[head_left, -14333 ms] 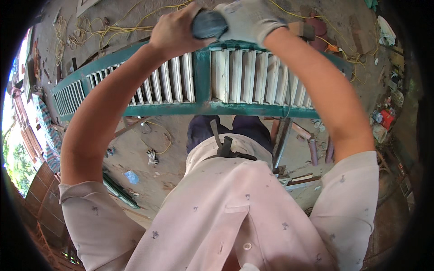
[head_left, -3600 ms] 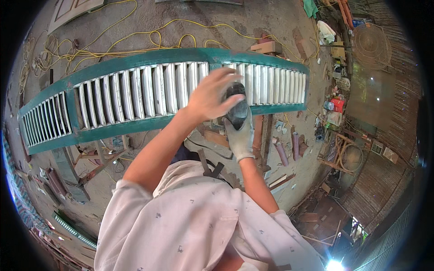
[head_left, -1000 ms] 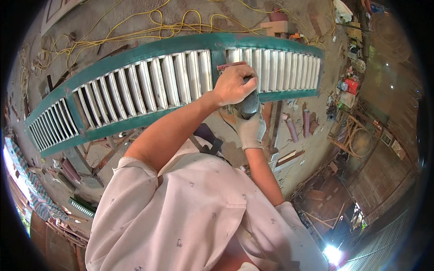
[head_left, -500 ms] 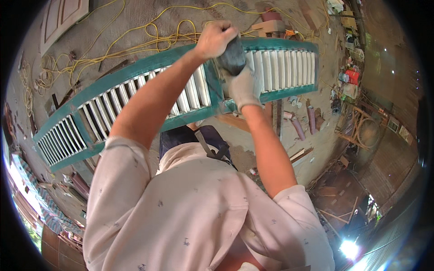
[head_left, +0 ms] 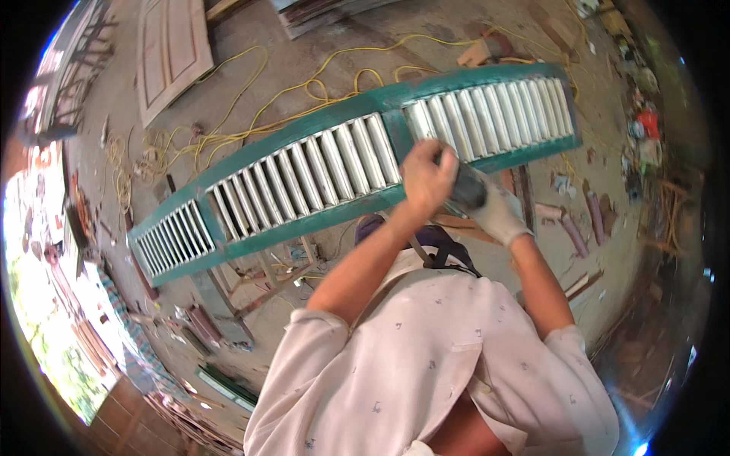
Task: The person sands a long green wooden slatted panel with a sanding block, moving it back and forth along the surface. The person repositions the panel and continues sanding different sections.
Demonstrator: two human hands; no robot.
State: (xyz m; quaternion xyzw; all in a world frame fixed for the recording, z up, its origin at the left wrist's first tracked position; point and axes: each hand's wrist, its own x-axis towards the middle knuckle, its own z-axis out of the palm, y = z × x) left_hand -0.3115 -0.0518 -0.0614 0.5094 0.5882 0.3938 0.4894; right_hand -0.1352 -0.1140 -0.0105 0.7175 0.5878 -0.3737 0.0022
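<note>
A long louvered shutter panel with a green frame (head_left: 361,104) and whitish slats (head_left: 487,121) stretches across the view, its left end curving nearer. At its near edge, just right of the middle crosspiece, is a dark, rounded hand tool (head_left: 469,190) whose exact kind I cannot make out. My bare left hand (head_left: 428,176) is closed around the tool's upper left end. On its right side, my right hand (head_left: 502,214), in a pale glove, grips the tool, with the fingers partly hidden behind it. The tool's working face is hidden.
Yellow cord (head_left: 327,72) runs in loops over the floor beyond the panel. A panelled wooden door (head_left: 173,57) lies at the far left. Wooden supports (head_left: 270,277) show below the panel. Reddish-brown rolls (head_left: 574,234) and scraps lie at the right.
Both hands have drawn the tool nearer to me, from the panel's middle crosspiece down to its near edge. The whole view has shifted, placing the panel and my body farther right.
</note>
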